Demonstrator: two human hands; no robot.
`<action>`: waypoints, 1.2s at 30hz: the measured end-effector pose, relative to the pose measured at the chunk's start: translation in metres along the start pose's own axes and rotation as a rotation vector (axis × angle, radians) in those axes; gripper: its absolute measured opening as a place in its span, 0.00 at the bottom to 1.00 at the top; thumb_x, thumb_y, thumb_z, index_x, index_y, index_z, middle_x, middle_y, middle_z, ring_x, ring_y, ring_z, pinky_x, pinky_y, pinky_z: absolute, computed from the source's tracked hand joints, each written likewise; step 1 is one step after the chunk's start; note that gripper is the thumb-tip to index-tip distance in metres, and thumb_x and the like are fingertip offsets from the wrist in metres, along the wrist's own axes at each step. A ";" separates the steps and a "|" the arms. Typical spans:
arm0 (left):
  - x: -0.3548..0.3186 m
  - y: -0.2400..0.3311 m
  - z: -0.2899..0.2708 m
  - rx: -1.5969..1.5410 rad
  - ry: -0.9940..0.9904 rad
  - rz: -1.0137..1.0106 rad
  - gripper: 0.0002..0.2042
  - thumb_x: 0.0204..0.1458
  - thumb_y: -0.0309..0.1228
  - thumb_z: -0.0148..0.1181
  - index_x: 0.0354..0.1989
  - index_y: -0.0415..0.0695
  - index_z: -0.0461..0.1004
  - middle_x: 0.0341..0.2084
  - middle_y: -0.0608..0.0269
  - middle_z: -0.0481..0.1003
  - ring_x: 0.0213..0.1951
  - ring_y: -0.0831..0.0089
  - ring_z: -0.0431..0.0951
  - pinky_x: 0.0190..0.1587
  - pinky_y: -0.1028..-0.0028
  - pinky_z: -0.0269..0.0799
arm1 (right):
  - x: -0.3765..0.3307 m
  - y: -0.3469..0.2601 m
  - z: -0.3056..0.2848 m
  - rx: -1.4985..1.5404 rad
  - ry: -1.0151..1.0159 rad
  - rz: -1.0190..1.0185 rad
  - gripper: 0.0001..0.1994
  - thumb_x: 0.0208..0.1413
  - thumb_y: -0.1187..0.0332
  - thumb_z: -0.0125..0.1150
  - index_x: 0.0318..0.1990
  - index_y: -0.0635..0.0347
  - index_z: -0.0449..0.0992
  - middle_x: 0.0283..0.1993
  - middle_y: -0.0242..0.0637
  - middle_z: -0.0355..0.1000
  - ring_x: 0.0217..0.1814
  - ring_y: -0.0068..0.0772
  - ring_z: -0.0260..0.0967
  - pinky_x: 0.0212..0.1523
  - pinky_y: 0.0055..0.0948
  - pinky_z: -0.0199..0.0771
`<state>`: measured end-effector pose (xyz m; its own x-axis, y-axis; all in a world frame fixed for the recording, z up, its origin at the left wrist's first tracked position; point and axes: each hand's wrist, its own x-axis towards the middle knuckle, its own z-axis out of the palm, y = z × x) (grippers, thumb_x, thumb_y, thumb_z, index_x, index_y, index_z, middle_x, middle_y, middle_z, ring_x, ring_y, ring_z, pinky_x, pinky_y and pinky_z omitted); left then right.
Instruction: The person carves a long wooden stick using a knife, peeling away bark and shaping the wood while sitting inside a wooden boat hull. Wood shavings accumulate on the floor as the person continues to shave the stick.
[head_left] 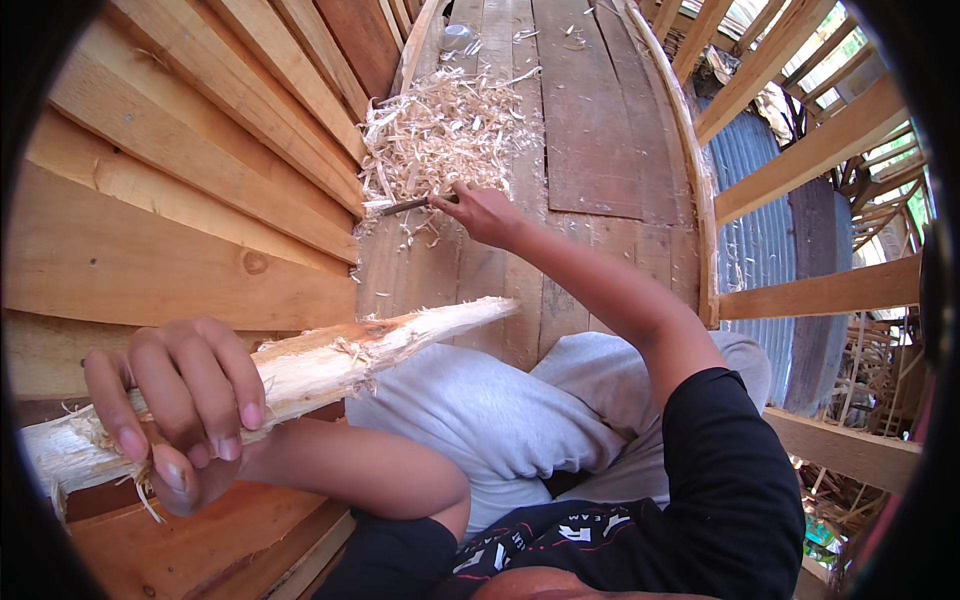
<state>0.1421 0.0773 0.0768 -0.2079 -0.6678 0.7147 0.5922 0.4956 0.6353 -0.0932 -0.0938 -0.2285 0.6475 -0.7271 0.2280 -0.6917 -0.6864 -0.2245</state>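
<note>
A long, rough-whittled pale wooden branch [330, 370] slants across the lower left, its narrow end pointing to the right above my knee. My left hand [195, 400] is closed round its thick end, fingers curled over the top. Torn fibres stick out along the wood, and a brown patch shows on its upper side. Farther off, my right hand [478, 213] grips a knife [403, 207] whose narrow dark blade points left. That blade is low over the floorboards at the near edge of a heap of wood shavings [440, 135], apart from the branch.
A wall of upright planks [180, 220] stands close on the left. On the right runs a slatted wooden railing [810, 290], with corrugated metal sheeting [755, 220] beyond it. A small clear container [457, 38] lies on the plank floor [600, 120] past the shavings.
</note>
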 end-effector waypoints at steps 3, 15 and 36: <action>-0.002 -0.001 0.001 0.009 0.024 0.011 0.11 0.47 0.21 0.61 0.34 0.50 0.67 0.16 0.73 0.68 0.19 0.80 0.71 0.29 0.75 0.74 | -0.010 -0.002 -0.016 -0.020 -0.019 -0.107 0.29 0.53 0.76 0.50 0.64 0.44 0.62 0.39 0.46 0.64 0.35 0.44 0.71 0.31 0.39 0.75; -0.001 -0.002 0.002 0.019 0.025 0.017 0.11 0.47 0.21 0.61 0.34 0.50 0.67 0.16 0.73 0.68 0.18 0.81 0.71 0.28 0.76 0.74 | -0.066 0.038 -0.016 -0.177 -0.110 -0.246 0.31 0.55 0.74 0.45 0.69 0.51 0.53 0.37 0.42 0.63 0.37 0.38 0.67 0.35 0.33 0.75; 0.001 -0.003 0.018 0.025 0.118 0.011 0.10 0.51 0.24 0.57 0.36 0.49 0.62 0.20 0.69 0.62 0.21 0.78 0.64 0.31 0.72 0.65 | -0.122 0.039 -0.102 -0.140 -0.008 0.058 0.24 0.58 0.68 0.51 0.64 0.47 0.62 0.34 0.41 0.66 0.30 0.42 0.68 0.30 0.35 0.72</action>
<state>0.1264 0.0848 0.0807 -0.1076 -0.7225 0.6829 0.5736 0.5159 0.6362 -0.2320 -0.0308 -0.1688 0.6071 -0.7662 0.2107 -0.7657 -0.6350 -0.1028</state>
